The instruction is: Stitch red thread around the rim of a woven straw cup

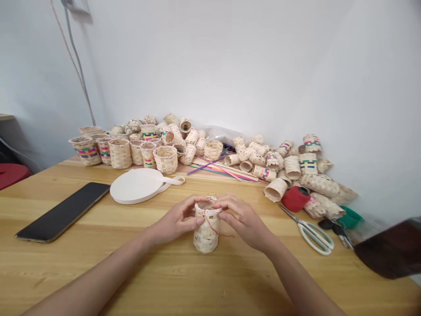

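Note:
A small woven basket (206,239) stands upright on the wooden table in front of me. Red-and-white stitching runs round its rim, and a loose red thread (212,226) hangs down its side, with the end sticking out to the right. My left hand (184,217) grips the rim from the left, thumb outside and fingers over the top. From the right, my right hand (240,215) pinches the same rim, its fingertips at the upper edge. The fingers partly cover the basket's mouth.
Finished-looking woven baskets (120,154) and a heap of woven tubes (292,169) line the wall. A phone (62,213) and a coil of pale strip (136,186) lie left. Scissors (314,235), a red thread spool (295,199) and a dark object (391,250) are right.

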Action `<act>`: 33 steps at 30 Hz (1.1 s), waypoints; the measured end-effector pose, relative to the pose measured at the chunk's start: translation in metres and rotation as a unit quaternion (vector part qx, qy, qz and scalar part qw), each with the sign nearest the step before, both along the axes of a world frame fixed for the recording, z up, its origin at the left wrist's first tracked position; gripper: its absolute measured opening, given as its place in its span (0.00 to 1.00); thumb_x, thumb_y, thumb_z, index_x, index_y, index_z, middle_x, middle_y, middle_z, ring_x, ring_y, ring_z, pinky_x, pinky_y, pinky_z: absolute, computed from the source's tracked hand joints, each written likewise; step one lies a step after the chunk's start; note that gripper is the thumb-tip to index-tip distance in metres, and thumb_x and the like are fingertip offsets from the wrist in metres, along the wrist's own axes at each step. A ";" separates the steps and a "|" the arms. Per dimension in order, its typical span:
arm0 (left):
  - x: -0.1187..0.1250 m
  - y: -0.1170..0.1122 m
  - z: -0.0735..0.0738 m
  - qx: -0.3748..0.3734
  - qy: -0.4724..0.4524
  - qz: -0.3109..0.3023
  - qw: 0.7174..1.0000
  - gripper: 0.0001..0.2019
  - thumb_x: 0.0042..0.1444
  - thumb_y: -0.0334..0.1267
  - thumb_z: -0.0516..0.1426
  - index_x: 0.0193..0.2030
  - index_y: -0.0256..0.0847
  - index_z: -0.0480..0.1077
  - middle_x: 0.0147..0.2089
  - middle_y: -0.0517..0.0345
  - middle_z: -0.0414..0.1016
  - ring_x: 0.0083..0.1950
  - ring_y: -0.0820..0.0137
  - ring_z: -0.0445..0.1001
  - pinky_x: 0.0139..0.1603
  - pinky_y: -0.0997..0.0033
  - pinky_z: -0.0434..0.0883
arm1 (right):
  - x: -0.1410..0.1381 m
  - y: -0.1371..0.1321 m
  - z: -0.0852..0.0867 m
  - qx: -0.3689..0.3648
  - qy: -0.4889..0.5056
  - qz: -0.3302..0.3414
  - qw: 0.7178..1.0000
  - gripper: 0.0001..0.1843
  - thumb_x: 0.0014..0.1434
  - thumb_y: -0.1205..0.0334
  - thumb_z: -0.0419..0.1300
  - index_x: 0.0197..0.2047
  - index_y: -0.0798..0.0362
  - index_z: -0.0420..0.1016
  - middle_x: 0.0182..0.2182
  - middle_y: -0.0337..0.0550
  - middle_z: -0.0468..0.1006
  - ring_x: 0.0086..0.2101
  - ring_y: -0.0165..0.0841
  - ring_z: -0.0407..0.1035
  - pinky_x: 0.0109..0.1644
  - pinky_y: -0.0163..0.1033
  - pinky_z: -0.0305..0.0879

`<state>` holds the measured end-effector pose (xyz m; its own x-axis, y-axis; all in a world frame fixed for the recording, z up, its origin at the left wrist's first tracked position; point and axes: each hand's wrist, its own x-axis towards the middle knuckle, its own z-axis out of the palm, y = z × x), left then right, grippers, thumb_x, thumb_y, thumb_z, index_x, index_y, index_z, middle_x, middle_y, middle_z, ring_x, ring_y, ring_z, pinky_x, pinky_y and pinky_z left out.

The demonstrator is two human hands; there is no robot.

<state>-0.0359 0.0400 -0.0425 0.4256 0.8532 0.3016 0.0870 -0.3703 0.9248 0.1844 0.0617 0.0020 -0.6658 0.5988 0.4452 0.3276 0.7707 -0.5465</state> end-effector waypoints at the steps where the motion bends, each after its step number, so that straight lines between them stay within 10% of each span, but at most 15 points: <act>1: -0.001 -0.001 0.003 0.030 0.029 0.024 0.999 0.22 0.58 0.43 0.57 0.58 0.44 0.62 0.62 0.48 0.63 0.62 0.57 0.62 0.58 0.58 0.64 | -0.001 0.002 0.001 0.000 0.003 0.008 1.000 0.06 0.65 0.63 0.54 0.43 0.49 0.72 0.41 0.44 0.76 0.46 0.36 0.68 0.51 0.43 0.64; 8: 0.001 -0.011 0.031 0.212 0.119 0.112 0.964 0.14 0.55 0.36 0.60 0.49 0.43 0.70 0.49 0.53 0.74 0.52 0.63 0.69 0.55 0.62 0.64 | -0.009 0.000 -0.002 -0.001 0.025 0.026 0.999 0.03 0.63 0.67 0.55 0.38 0.51 0.68 0.44 0.45 0.73 0.48 0.36 0.65 0.53 0.43 0.61; 33: 0.022 -0.019 0.035 0.114 0.104 0.151 0.976 0.03 0.53 0.31 0.55 0.29 0.39 0.68 0.32 0.59 0.67 0.36 0.69 0.66 0.37 0.71 0.63 | -0.022 -0.010 -0.024 -0.056 0.164 -0.004 0.985 0.02 0.60 0.66 0.57 0.36 0.50 0.70 0.39 0.44 0.75 0.47 0.36 0.66 0.55 0.45 0.59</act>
<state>-0.0134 0.0207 -0.0075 0.2363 0.8701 0.4327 0.4011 -0.4929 0.7721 0.1629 0.0514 -0.0220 -0.4920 0.6606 0.5670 0.1246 0.6980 -0.7052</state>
